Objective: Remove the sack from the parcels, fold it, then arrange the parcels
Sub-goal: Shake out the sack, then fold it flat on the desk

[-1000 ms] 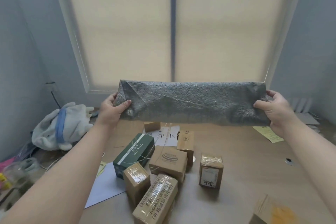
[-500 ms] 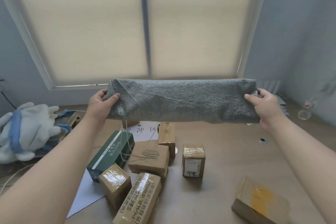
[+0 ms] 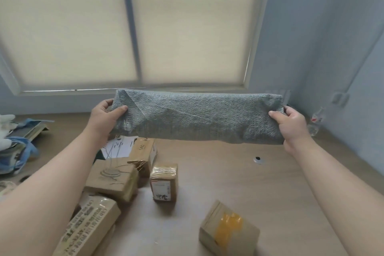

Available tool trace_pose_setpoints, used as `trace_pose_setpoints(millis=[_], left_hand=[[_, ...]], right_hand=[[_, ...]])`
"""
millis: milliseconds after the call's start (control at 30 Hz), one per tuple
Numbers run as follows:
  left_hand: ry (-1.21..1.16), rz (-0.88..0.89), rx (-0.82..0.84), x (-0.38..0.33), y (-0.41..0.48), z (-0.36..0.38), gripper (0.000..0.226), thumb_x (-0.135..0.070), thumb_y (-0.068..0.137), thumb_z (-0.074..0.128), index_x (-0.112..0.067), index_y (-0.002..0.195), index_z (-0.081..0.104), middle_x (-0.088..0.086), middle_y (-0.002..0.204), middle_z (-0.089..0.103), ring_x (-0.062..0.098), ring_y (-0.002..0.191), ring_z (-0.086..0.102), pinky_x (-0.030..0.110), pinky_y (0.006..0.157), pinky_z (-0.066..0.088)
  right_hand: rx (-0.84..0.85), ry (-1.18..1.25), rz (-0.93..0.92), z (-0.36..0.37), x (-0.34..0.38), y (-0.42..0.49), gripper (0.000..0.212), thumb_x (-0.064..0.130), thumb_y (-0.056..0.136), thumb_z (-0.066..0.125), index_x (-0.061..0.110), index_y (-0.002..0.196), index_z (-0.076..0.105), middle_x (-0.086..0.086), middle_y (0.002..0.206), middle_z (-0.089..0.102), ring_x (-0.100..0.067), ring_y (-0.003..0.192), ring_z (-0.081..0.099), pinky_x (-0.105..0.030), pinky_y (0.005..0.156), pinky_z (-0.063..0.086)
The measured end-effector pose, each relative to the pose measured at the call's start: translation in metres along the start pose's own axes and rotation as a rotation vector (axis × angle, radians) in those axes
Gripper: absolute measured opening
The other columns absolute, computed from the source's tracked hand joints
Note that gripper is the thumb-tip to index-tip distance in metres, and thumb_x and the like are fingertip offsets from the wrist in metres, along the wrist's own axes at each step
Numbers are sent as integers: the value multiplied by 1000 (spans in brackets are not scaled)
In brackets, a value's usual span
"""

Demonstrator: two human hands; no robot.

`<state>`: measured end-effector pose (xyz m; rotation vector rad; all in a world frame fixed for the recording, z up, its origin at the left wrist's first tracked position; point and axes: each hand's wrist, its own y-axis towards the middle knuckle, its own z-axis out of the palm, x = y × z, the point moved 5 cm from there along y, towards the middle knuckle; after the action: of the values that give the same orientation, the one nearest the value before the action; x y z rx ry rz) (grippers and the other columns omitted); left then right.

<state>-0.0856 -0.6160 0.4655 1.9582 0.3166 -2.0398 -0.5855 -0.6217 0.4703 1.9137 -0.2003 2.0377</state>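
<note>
A grey woven sack (image 3: 199,118), folded into a long flat band, is stretched level in the air above the wooden table (image 3: 259,189). My left hand (image 3: 106,118) pinches its left end and my right hand (image 3: 289,127) grips its right end. Below lie several brown cardboard parcels: one with a round coil mark (image 3: 112,178), one standing upright with a white label (image 3: 164,183), one behind them (image 3: 143,151), a long printed one (image 3: 87,228) at the lower left, and one with a yellow patch (image 3: 228,233) apart at the lower right. My left forearm hides part of the pile.
A white sheet with writing (image 3: 120,146) lies behind the parcels. Blue straps, a book and a white plush toy (image 3: 6,131) crowd the left edge. A small round cap (image 3: 258,159) lies on the table at right. A blue wall (image 3: 332,48) closes the right side; window blinds fill the back.
The view has swung to the right, so the plush toy and green box slid out at the left and the yellow-patched parcel came in. Both hands keep the folded sack stretched between them.
</note>
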Motion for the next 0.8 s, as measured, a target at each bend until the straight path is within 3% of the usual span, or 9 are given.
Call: trace_pose_setpoints(millis=[67, 167, 233, 400, 500, 533, 600, 700, 800], left_hand=[[55, -32, 32, 4, -10, 40, 41, -5, 95, 65, -10, 134, 53, 15, 121, 68, 38, 105, 70, 57, 86, 58], [112, -51, 101, 6, -25, 99, 45, 5, 94, 57, -12, 136, 54, 15, 120, 68, 37, 102, 70, 41, 71, 64], [134, -45, 117, 6, -29, 136, 47, 10, 92, 54, -14, 133, 57, 17, 118, 69, 36, 98, 70, 35, 65, 65], [240, 4, 121, 8, -19, 219, 58, 12, 89, 55, -20, 137, 54, 11, 103, 69, 36, 100, 69, 54, 89, 58], [265, 19, 134, 13, -5, 264, 64, 11, 87, 59, -22, 141, 47, 16, 100, 68, 35, 96, 68, 57, 88, 57], [265, 20, 146, 15, 0, 279, 64, 10, 86, 60, -25, 138, 47, 19, 106, 68, 36, 96, 69, 58, 86, 58], [269, 33, 167, 19, 8, 310, 54, 10, 85, 62, -27, 123, 52, 19, 108, 66, 32, 88, 68, 53, 80, 59], [310, 72, 208, 28, 20, 358, 36, 10, 86, 58, -25, 83, 56, 10, 87, 62, 25, 76, 61, 40, 68, 57], [374, 96, 275, 47, 19, 406, 35, 9, 89, 55, -21, 72, 59, 9, 79, 59, 21, 68, 56, 27, 58, 52]], right_hand=[[-3, -2, 6, -35, 1, 17, 16, 4, 94, 62, 18, 94, 69, 1, 84, 74, -10, 69, 71, -25, 62, 58], [-25, -21, 20, -86, -1, 40, 16, 5, 92, 63, 19, 92, 69, -2, 88, 73, -19, 79, 69, -35, 77, 57], [-58, -21, 30, -119, -5, 51, 16, 5, 92, 63, 19, 88, 69, -2, 85, 72, -19, 76, 67, -35, 76, 56], [-173, -12, 79, -180, -18, 72, 14, 5, 91, 62, 17, 86, 67, -5, 86, 70, -20, 75, 65, -32, 71, 54], [-266, -34, 88, -212, -24, 77, 14, 5, 91, 62, 17, 85, 66, -5, 85, 68, -22, 77, 63, -27, 64, 55], [-304, -38, 89, -223, -27, 76, 15, 5, 91, 62, 18, 84, 65, -4, 82, 67, -20, 74, 62, -24, 60, 54], [-369, -40, 98, -244, -33, 75, 15, 6, 91, 62, 18, 83, 65, -3, 81, 66, -21, 76, 61, -28, 65, 54], [-464, -70, 110, -279, -46, 76, 14, 8, 89, 63, 17, 79, 63, -2, 78, 63, -20, 77, 58, -26, 67, 50], [-533, -74, 117, -312, -62, 77, 14, 10, 89, 63, 17, 77, 62, -1, 75, 60, -19, 77, 55, -29, 70, 46]])
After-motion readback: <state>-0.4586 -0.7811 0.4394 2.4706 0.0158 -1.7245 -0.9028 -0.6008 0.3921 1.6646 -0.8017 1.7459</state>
